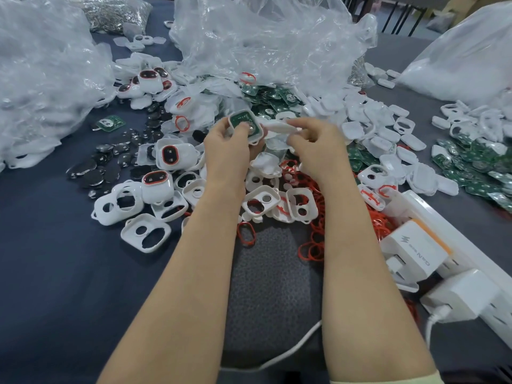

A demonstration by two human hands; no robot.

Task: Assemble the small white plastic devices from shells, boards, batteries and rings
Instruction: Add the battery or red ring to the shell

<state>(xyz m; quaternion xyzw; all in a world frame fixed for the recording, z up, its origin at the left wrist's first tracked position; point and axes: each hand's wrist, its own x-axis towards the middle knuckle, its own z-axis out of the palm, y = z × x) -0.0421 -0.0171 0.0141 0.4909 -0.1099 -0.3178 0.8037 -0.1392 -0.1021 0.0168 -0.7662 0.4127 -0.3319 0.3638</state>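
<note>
My left hand (225, 146) holds a white shell with a green board (245, 124) seated in it, tilted toward me above the pile. My right hand (315, 142) pinches a white back cover (279, 127) right beside that shell. Below the hands lie open white shells (261, 202) and loose red rings (246, 234). Black coin batteries (94, 173) spread on the left. Finished devices with red-rimmed windows (169, 153) sit left of my left wrist. Green boards (266, 101) are heaped beyond the hands.
Crumpled clear plastic bags (263, 42) rise behind the pile and at the far left (41, 79). More green boards (476, 164) and white covers (382, 128) lie on the right. A white power strip with chargers (421, 250) sits at lower right on the dark cloth.
</note>
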